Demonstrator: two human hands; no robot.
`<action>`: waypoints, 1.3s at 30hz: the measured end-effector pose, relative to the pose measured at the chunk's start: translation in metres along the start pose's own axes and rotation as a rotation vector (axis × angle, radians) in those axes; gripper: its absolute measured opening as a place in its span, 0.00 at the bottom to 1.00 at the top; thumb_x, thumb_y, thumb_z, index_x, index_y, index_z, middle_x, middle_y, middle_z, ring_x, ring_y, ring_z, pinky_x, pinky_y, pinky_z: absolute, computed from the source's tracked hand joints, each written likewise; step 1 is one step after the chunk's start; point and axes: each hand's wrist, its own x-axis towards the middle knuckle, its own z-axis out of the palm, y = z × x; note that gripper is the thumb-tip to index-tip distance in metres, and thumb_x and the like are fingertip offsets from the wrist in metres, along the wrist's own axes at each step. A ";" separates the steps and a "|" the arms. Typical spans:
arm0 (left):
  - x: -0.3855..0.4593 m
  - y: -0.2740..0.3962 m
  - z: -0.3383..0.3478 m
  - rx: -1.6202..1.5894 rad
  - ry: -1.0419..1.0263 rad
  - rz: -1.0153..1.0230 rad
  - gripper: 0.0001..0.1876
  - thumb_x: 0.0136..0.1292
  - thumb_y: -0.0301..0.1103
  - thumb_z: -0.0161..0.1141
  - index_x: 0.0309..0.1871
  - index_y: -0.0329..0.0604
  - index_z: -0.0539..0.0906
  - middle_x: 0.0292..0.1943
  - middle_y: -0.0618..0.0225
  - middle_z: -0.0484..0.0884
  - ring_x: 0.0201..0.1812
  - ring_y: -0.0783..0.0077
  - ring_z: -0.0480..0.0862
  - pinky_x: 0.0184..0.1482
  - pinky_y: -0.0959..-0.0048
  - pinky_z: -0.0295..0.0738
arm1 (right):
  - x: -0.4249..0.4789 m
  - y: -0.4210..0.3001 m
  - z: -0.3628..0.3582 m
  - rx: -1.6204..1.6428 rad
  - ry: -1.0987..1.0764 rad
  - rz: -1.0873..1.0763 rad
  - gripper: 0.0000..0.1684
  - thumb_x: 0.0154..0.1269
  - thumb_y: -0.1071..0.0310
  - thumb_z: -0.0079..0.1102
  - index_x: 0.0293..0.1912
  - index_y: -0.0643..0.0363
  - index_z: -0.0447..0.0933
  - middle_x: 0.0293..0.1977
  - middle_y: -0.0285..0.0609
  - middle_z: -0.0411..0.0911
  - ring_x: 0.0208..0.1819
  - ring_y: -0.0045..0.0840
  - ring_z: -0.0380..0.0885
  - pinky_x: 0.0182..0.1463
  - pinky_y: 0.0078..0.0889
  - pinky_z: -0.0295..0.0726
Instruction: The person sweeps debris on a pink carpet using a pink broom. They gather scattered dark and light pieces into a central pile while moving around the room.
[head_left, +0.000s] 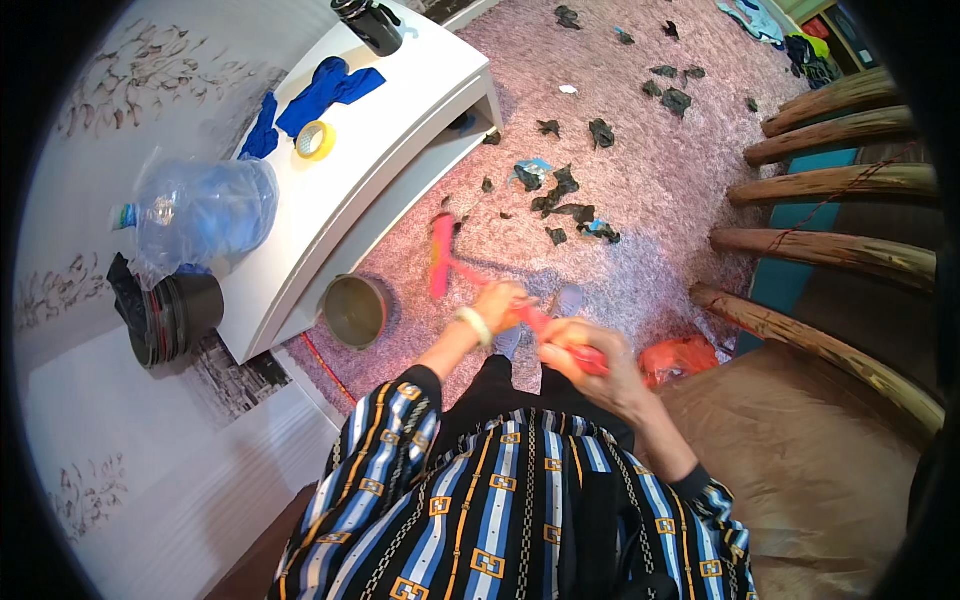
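My left hand (499, 306) and my right hand (589, 360) both grip the red handle of a long-handled tool. Its pink-red head (441, 256) is over the pinkish carpet (645, 195), left of my feet; blur hides whether it is a brush or a roller. The right hand is near the handle's end, the left farther towards the head. Scraps of black plastic (564, 181) lie scattered on the carpet beyond the head, a few with light blue pieces (534, 169) among them. A round bucket (355, 312) stands left of the head.
A white desk (420, 82) at left bears a large water bottle (206, 206), yellow tape (315, 140), blue cloth (322, 94) and a black flask (369, 26). Wooden rails (832, 244) curve along the right. A red plastic bag (677, 358) lies by the brown-covered surface (787, 465).
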 end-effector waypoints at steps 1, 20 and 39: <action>0.005 -0.005 0.019 0.018 0.090 0.103 0.17 0.61 0.40 0.62 0.19 0.40 0.75 0.23 0.54 0.77 0.30 0.52 0.79 0.35 0.56 0.73 | -0.006 -0.010 -0.009 -0.074 0.008 -0.056 0.09 0.59 0.70 0.68 0.31 0.64 0.76 0.36 0.45 0.80 0.37 0.32 0.82 0.41 0.31 0.78; -0.056 -0.065 -0.001 0.166 -0.219 -0.225 0.06 0.46 0.33 0.59 0.23 0.40 0.79 0.23 0.53 0.81 0.34 0.47 0.82 0.36 0.54 0.76 | 0.014 0.099 0.066 1.933 -0.204 1.117 0.16 0.74 0.69 0.45 0.57 0.62 0.65 0.40 0.48 0.71 0.28 0.18 0.74 0.24 0.14 0.75; -0.088 0.028 0.038 -0.074 0.853 -0.460 0.13 0.50 0.24 0.61 0.41 0.40 0.78 0.47 0.56 0.77 0.49 0.55 0.77 0.56 0.64 0.70 | -0.043 0.014 0.034 1.526 -0.159 1.162 0.07 0.74 0.67 0.47 0.49 0.49 0.64 0.19 0.29 0.58 0.13 0.10 0.56 0.10 0.14 0.55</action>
